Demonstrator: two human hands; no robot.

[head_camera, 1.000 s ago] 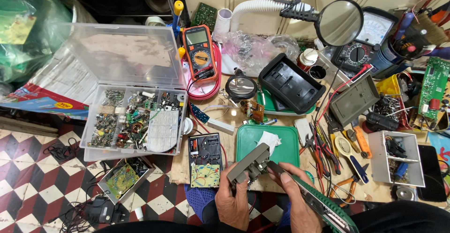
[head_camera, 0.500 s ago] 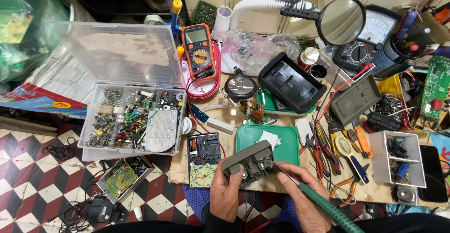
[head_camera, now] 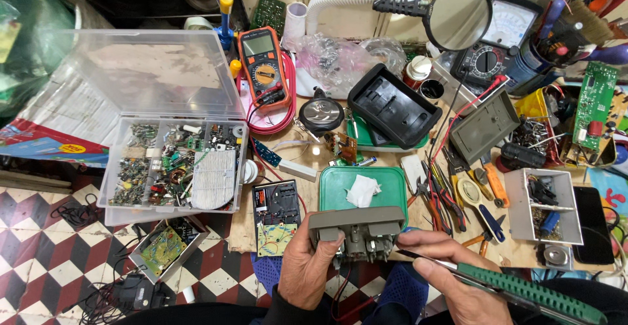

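Observation:
My left hand [head_camera: 304,269] grips a grey plastic device housing [head_camera: 356,228] from below, held level over my lap at the workbench's near edge. Red wires hang from it. My right hand [head_camera: 454,279] holds a green-handled screwdriver [head_camera: 523,290] whose metal tip points left toward the housing's right end. Just beyond the housing lies a green tray lid [head_camera: 363,188] with a crumpled white tissue [head_camera: 362,191] on it.
An open clear parts box [head_camera: 176,161] sits left, an orange multimeter [head_camera: 265,70] behind it, a small circuit board in a black case [head_camera: 275,217] by my left hand. Pliers and cutters [head_camera: 445,194] lie right, near a grey parts bin [head_camera: 546,204]. A magnifier [head_camera: 458,14] stands at the back.
The grey housing has turned from tilted to level and shifted slightly right in my left hand. My right hand has drawn back to the right, screwdriver tip now at the housing's end.

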